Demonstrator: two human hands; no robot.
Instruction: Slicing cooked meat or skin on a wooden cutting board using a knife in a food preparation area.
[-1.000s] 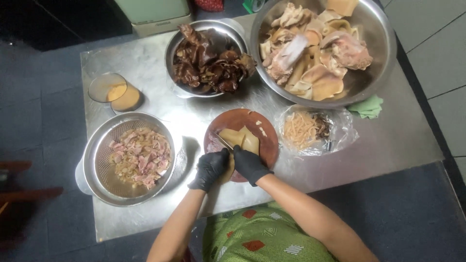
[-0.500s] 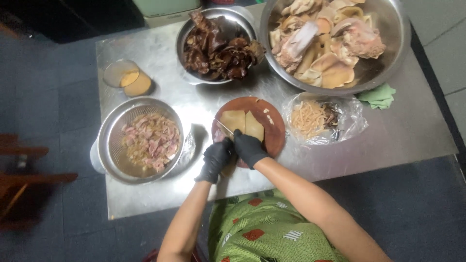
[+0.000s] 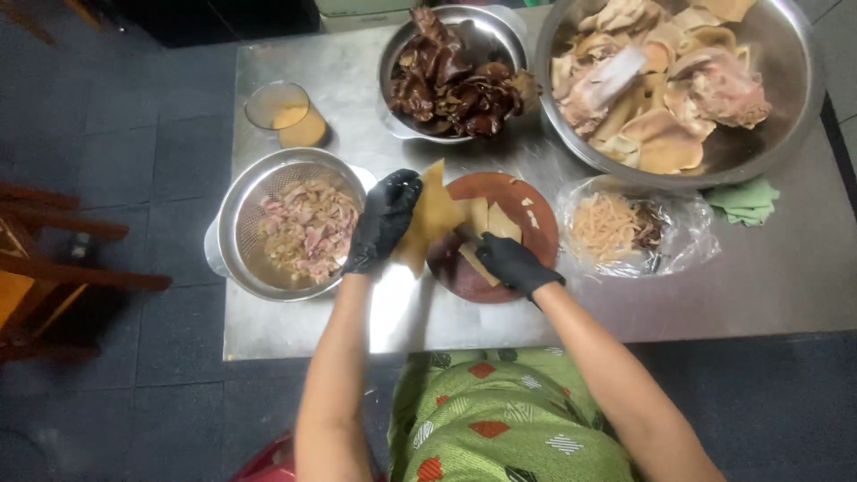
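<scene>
Overhead view of a metal table (image 3: 714,295). A pale flat sheet (image 3: 430,217) is gripped in the gloved left hand (image 3: 384,221) and lifted over the left edge of a round wooden board (image 3: 527,234) — fingers closed on it. The gloved right hand (image 3: 511,263) is pressed on cut pieces (image 3: 489,220) on the board; its grip cannot be told. A strainer of chopped meat (image 3: 299,225) is seen just left.

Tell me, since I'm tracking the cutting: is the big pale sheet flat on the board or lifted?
Lifted: the left hand holds the pale sheet tilted up beside the round board.
</scene>
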